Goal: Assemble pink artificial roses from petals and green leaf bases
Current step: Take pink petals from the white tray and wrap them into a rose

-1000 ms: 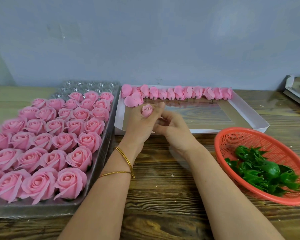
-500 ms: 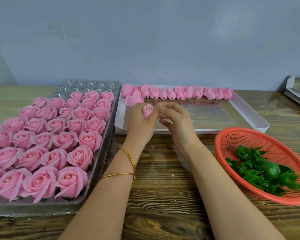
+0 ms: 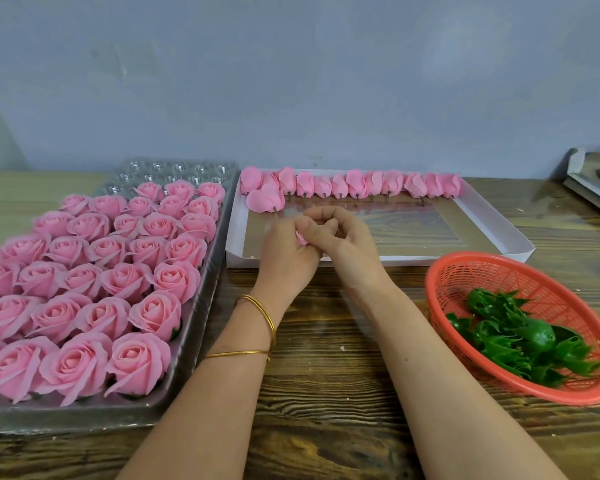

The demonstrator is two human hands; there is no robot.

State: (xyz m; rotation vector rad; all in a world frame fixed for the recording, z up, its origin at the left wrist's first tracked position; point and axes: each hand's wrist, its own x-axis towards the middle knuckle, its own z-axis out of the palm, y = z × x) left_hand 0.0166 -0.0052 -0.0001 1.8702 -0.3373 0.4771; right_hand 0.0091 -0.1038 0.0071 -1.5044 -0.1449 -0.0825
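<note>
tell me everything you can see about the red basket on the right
The round orange-red plastic mesh basket sits upright on the dark wooden table, at the right, just in front of the near right corner of the white cardboard tray. It has a smooth solid rim and shallow, sloping latticed walls. A loose pile of glossy green plastic leaf bases lies in its near half; the far half shows bare mesh. The frame cuts off its right edge.
</note>
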